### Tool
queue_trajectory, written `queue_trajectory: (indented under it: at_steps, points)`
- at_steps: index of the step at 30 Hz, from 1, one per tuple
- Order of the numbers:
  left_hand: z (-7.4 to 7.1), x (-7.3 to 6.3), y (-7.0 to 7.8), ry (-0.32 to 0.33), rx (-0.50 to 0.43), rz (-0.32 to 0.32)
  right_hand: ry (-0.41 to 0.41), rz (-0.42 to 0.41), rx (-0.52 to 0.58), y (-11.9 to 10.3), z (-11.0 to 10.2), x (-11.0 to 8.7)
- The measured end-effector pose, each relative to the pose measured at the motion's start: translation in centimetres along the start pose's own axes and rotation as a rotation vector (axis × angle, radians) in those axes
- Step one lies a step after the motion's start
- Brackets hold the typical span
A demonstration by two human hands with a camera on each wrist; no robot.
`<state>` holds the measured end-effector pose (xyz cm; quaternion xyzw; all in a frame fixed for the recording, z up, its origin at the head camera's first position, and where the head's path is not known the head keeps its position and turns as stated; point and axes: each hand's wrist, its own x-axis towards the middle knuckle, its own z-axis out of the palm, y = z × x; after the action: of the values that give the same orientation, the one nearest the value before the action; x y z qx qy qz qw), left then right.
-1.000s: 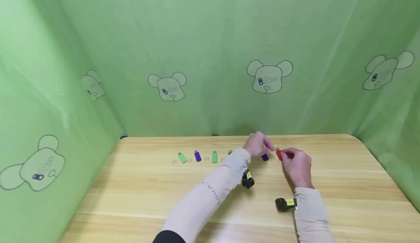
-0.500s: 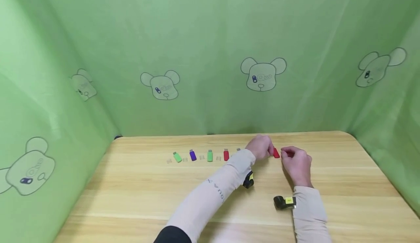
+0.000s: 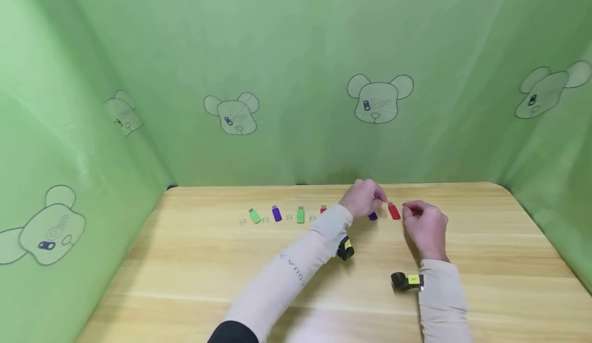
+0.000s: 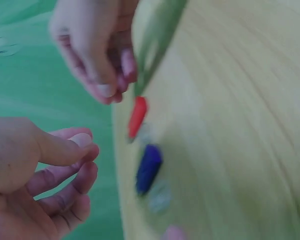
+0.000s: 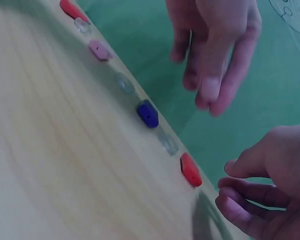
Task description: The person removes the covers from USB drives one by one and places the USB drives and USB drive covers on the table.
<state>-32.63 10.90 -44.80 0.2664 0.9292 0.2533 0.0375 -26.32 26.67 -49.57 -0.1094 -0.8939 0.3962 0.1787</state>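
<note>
Near the right end of a row lies a red USB stick (image 3: pixel 394 212) with its metal plug facing the far edge. My left hand (image 3: pixel 363 199) hovers just left of that plug, fingers bent loosely and nothing visible between them in the left wrist view. On the other side, my right hand (image 3: pixel 425 226) is apart from the stick, its thumb and fingers loosely curled around no object. A purple USB stick (image 4: pixel 149 169) lies partly below my left hand, with a clear cap (image 5: pixel 169 144) between it and the red one. A pink stick (image 5: pixel 100 50) shows only in the right wrist view.
Leftward, the row continues with a green stick (image 3: pixel 300 215), another purple stick (image 3: pixel 276 213), a second green stick (image 3: pixel 255 216) and small clear caps. My left forearm covers part of the row. A green curtain (image 3: pixel 296 101) stands behind the wooden table (image 3: pixel 194 260).
My right fingers have let go of the red USB stick and drawn slightly right. My left hand reached over its plug end, then pulled back a little to the left. The view shifted slightly.
</note>
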Motion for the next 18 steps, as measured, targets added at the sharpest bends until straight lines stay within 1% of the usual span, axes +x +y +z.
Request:
queue_trajectory:
  at_steps: [3, 5, 8, 9, 11, 15, 18]
  points:
    - [-1.9, -1.8, -1.0, 0.018, -0.149, -0.059, -0.010, -0.019, 0.011, -1.0, 0.1, -0.1]
    - [-3.1, -3.0, -1.9, 0.038, -0.214, -0.074, -0.019, -0.042, 0.026, -1.7, 0.3, -0.1]
    - [-5.0, -4.9, -3.4, 0.090, -0.263, -0.060, -0.044, -0.099, 0.051, -3.0, 0.6, -0.3]
    - [-5.6, -5.5, -4.0, 0.113, -0.270, -0.045, -0.052, -0.125, 0.058, -3.6, 0.7, -0.3]
    - [-6.8, -7.1, -5.2, 0.149, -0.295, -0.036, -0.069, -0.184, 0.068, -4.6, 1.2, -0.5]
    - [-8.9, -10.8, -8.0, 0.193, -0.359, -0.057, -0.123, -0.322, 0.078, -6.6, 2.8, -1.2]
    - [-10.2, -13.7, -10.1, 0.222, -0.394, -0.086, -0.191, -0.412, 0.095, -8.1, 4.3, -2.2]
